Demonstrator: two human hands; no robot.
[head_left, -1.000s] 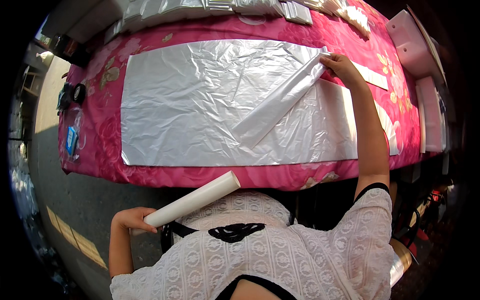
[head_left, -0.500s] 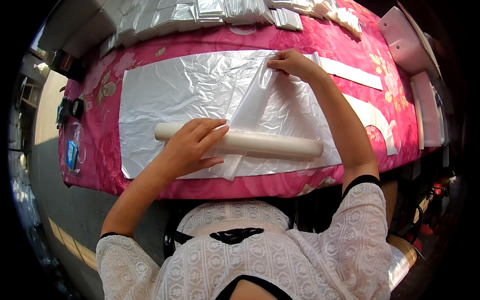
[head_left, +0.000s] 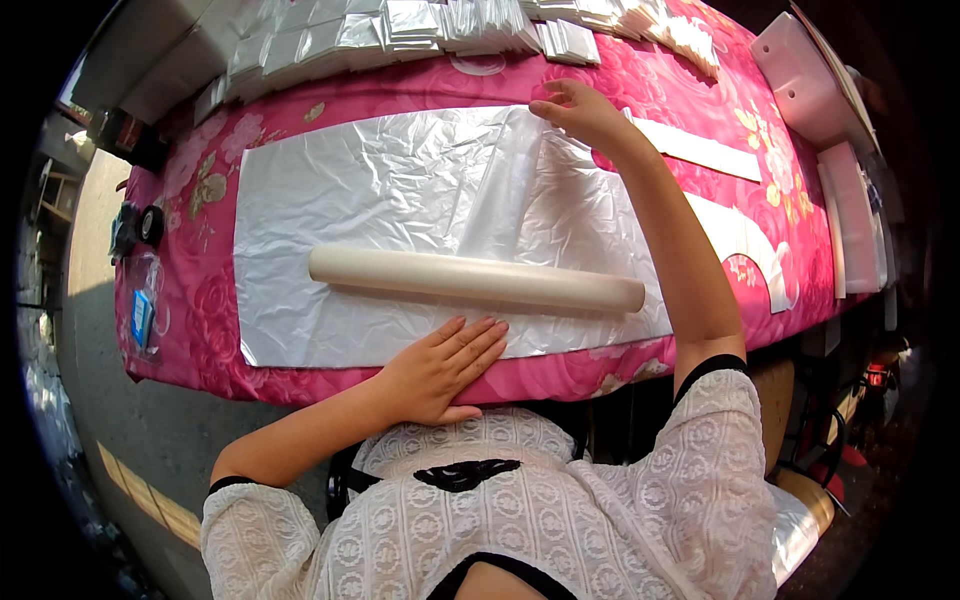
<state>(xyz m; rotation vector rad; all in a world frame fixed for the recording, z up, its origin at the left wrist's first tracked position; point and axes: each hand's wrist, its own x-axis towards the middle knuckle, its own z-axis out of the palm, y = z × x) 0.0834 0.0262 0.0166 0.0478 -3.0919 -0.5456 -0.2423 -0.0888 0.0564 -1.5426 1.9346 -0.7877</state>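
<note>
Here, a long white tube [head_left: 475, 280] lies crosswise on the wrinkled silvery sheet [head_left: 330, 190] spread over the pink flowered table [head_left: 195, 320], with neither hand touching it. The left hand [head_left: 440, 372] rests palm down just below the tube, its fingers straight and close together over the sheet's near edge. At the far edge, the right hand [head_left: 590, 118] bends its fingers beside the tip of a folded strip [head_left: 497, 190], though whether they pinch it I cannot tell.

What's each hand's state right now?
Left hand: open, fingers over the silvery sheet at its near edge.
Right hand: by the sheet's far edge; grip cannot be told.
</note>
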